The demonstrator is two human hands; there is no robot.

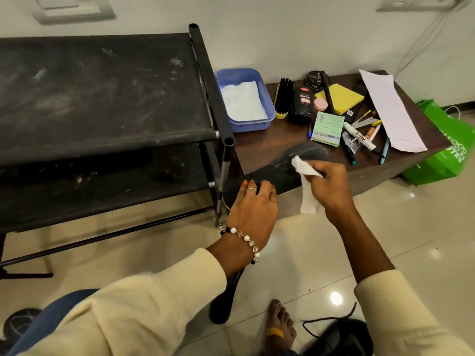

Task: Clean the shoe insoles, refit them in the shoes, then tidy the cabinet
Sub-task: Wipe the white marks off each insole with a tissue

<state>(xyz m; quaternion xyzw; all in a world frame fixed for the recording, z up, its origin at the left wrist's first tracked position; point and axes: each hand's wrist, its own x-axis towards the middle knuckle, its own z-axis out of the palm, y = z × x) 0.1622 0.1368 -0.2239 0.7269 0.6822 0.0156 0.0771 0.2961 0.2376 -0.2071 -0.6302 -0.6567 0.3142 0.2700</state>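
So you've got the black insole [280, 167] lying across the near edge of the dark wooden surface [259, 145], heel end sticking out over the floor toward you. Your left hand [253, 206] is clamped on that heel end, fingers [259, 187] curled over the top to pin it. Your right hand [331, 181] is pinching a white tissue [307, 176] and has it touching the front part of the insole, with the rest of the tissue hanging down below your palm.

A second black insole [223, 304] sits low under your left wrist, reaching down to the floor. There's a black shoe [339, 337] with a loose lace by your bare foot [281, 327] at the bottom.

Further back on the surface: a blue tub [262, 80] with white tissues in it, a shoe brush [284, 98], a black polish bottle [303, 105], a round polish tin [313, 78], yellow sticky notes [341, 97], a green box [327, 128] and a bunch of pens [365, 140]. The black shoe rack [102, 86] stands to the left, top shelf dusty. A green bag [442, 147] is on the floor at the right.
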